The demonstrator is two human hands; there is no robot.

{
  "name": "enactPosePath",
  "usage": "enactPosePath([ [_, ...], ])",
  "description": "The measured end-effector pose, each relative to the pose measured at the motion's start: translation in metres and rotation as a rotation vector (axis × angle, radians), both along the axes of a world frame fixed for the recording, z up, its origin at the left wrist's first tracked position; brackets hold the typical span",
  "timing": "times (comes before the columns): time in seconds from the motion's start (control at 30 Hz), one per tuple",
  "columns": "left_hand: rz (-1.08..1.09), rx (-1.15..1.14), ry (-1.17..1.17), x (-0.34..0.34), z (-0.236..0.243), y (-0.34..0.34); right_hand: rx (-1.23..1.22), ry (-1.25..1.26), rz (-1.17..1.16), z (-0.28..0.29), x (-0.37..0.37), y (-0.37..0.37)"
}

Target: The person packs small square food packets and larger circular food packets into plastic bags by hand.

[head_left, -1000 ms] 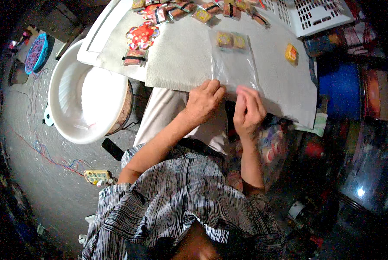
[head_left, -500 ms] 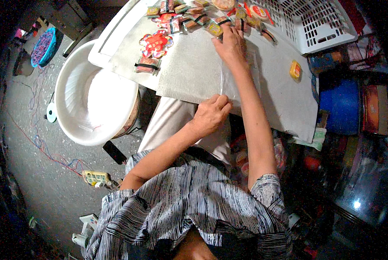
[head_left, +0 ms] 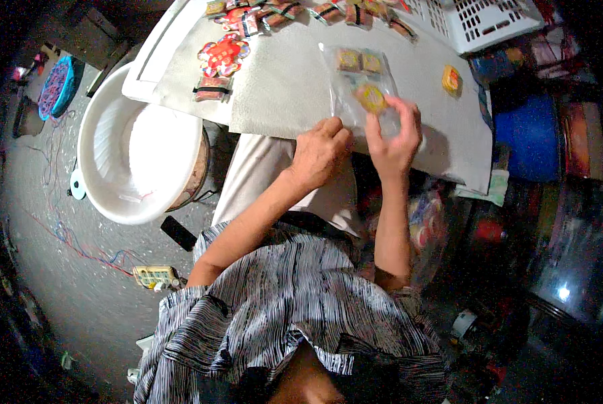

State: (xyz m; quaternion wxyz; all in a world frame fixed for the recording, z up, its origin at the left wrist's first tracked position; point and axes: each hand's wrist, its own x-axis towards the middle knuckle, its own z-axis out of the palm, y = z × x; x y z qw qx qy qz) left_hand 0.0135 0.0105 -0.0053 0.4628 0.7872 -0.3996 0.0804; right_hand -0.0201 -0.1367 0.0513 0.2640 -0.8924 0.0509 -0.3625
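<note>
A clear plastic bag (head_left: 342, 94) lies near the table's front edge. My left hand (head_left: 320, 151) is closed in a pinch on its lower edge. My right hand (head_left: 397, 138), slightly blurred, pinches a small yellow round-topped packet (head_left: 371, 98) between thumb and fingers, over the bag. Two small yellowish square packets (head_left: 360, 62) show at the bag's upper part; whether they are inside or behind the film I cannot tell. A loose yellow-orange packet (head_left: 451, 80) lies to the right on the tabletop.
Several small wrapped packets with black bands (head_left: 327, 13) lie along the far side. Red flower-shaped cards (head_left: 224, 56) and a banded packet (head_left: 212, 89) are at left. A white slotted basket (head_left: 493, 23) stands far right; a white tub (head_left: 99, 155) stands left of the table.
My right hand has drawn back from the far packets to the bag, now with a yellow packet. Two square packets now show at the bag. My left hand keeps its pinch; the view has shifted slightly.
</note>
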Motion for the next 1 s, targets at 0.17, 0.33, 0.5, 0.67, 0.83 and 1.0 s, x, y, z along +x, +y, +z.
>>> enactPosePath([
  [0.17,0.065,-0.073,0.031,0.0,0.0,-0.01,0.047,0.014,-0.051,-0.009,-0.085,0.019],
  [0.33,0.078,-0.096,0.028,0.0,-0.002,-0.01,0.064,0.021,-0.114,-0.035,-0.1,0.023],
  [0.5,0.09,-0.064,-0.125,-0.003,0.002,-0.01,0.029,-0.027,-0.157,-0.044,-0.08,0.018],
  [0.67,0.097,-0.022,-0.223,-0.004,0.002,-0.01,-0.063,-0.005,-0.237,-0.05,-0.056,0.016],
  [0.83,0.091,-0.012,-0.224,-0.005,-0.006,-0.009,-0.132,0.012,-0.328,-0.057,-0.053,0.019],
  [1.0,0.096,0.026,-0.208,-0.006,-0.008,-0.008,-0.192,0.12,-0.227,-0.057,-0.072,0.025],
])
